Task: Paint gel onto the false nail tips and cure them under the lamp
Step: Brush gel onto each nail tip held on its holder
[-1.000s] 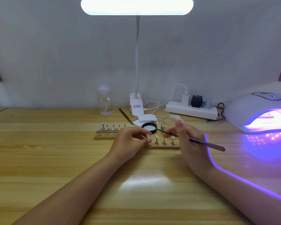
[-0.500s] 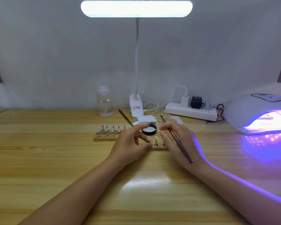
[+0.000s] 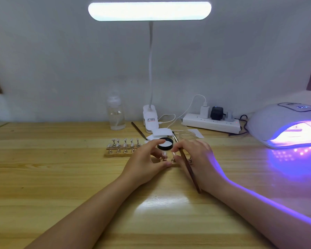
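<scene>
Your left hand (image 3: 144, 162) and right hand (image 3: 196, 159) are both at the near wooden holder strip (image 3: 176, 165), which lies at the middle of the wooden table (image 3: 61, 194). The left hand's thumb and curled fingers close on a false nail tip (image 3: 164, 155) on its stand; whether they actually pinch it cannot be confirmed. The right hand grips the gel brush (image 3: 187, 166), with the handle running back across the hand and the bristle end pointing away from you, toward the open gel jar (image 3: 165, 143).

Progress, as a judgement: the painting step appears to be in hand on the near strip. None of the tips on either strip is under the curing lamp (image 3: 284, 126), which is lit violet at the right edge of the table, well apart from both strips. Something lies inside its opening, but it cannot be identified. Curing of these tips remains to be done. Which tips already carry gel cannot be told at this size.

Count:
- Holder strips: two. The far holder strip (image 3: 118, 153) sits to the left of your left hand.
- Stands on the far strip: about nine visible, in two rows.
- Stands on the near strip: three visible; the rest are hidden by your hands.
- Brushes: one in hand, plus a second tool (image 3: 138, 130) lying behind the jar.
- Jars: one.
- Curing lamps: one.
</scene>
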Demonstrator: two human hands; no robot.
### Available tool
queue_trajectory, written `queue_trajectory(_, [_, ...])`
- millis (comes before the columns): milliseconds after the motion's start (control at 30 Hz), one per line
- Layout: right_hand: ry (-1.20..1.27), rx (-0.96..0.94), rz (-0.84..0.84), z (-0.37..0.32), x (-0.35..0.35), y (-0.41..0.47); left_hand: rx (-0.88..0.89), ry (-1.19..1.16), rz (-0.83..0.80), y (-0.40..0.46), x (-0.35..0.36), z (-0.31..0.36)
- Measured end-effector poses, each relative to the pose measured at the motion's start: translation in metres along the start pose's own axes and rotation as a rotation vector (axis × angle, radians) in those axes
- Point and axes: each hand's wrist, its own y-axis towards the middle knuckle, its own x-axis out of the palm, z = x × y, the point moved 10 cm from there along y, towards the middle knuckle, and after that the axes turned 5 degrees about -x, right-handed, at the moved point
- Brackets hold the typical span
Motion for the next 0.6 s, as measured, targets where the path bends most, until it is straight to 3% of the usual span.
queue_trajectory(133, [0.008,-0.088,0.069,-0.010,-0.006,-0.001,0.027,0.051,0.012,-0.002,-0.001,0.006])
queue_trajectory(300, [0.118,-0.139,0.189,-0.016,-0.019,-0.006,0.210,0.067,0.078,-0.009,-0.008,0.028])
queue_trajectory(600, [0.340,-0.149,0.180,-0.020,-0.020,-0.005,0.358,0.019,0.210,-0.015,-0.021,0.042])
